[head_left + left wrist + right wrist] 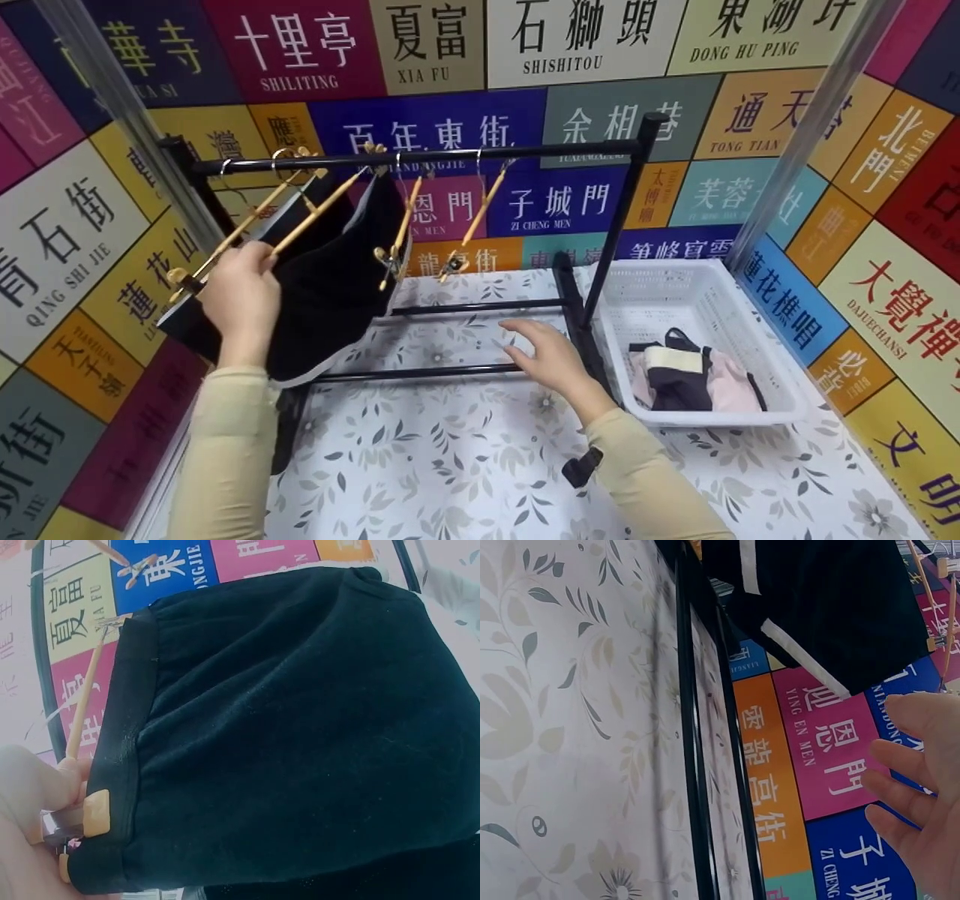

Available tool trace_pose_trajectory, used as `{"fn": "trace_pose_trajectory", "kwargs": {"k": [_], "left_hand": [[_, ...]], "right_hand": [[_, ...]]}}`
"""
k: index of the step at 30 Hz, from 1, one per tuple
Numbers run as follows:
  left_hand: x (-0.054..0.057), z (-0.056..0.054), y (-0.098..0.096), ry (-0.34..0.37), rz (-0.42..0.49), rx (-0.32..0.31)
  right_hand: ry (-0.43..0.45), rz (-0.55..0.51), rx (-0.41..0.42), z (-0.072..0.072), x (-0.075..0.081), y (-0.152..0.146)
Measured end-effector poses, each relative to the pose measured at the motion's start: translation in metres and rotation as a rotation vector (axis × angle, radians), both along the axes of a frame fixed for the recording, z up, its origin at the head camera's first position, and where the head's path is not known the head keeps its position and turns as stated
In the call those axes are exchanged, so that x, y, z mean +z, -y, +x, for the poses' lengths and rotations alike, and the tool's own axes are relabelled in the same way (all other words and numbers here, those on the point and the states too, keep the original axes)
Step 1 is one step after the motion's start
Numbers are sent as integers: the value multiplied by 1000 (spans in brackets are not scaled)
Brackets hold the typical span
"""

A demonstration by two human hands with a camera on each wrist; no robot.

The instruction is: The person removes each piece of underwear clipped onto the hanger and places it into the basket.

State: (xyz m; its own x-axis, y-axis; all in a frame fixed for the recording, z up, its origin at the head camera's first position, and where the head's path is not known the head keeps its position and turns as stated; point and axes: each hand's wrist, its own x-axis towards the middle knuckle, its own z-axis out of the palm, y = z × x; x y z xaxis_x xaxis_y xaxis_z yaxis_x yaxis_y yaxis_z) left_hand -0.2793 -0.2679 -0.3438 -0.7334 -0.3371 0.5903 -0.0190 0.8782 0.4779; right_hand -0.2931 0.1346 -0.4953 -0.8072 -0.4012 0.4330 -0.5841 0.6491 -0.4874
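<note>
My left hand (244, 296) grips the near end of a wooden clip hanger (88, 694). Black shorts (322, 300) with white trim hang from the clips, and in the left wrist view their gathered waistband (120, 735) is pinched by a clip (96, 814) beside my thumb. A second wooden hanger (247, 220) is close to the left of that hand. My right hand (551, 356) is held in the air in front of the rack, fingers spread and relaxed, with nothing in it; in the right wrist view the shorts hang beyond its fingertips.
A black metal rack (570, 150) stands on the flower-patterned table (450, 465), its top bar carrying the hangers. Two bare clip hangers, one a wooden hanger (480, 214), hang to the right. A white basket (622, 360) holding pink and black clothing (697, 379) is at the right.
</note>
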Motion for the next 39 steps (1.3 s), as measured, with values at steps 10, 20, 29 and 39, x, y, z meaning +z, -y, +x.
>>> {"fn": "trace_pose_trajectory", "kwargs": {"k": [10,20,29,39], "left_hand": [[-11,9,3,24,44,-34],[-40,16,6,45,16,-99],[-77,19,-6,90,-6,-205],[-108,18,-28,130,-30,-389]], "right_hand": [[-37,-12,5,-3,1,-2],[-26,-16,5,-6,-1,-4],[-39,-20,-9,-9,-3,-9],[-46,-52,-56,-12,-4,-13]]}}
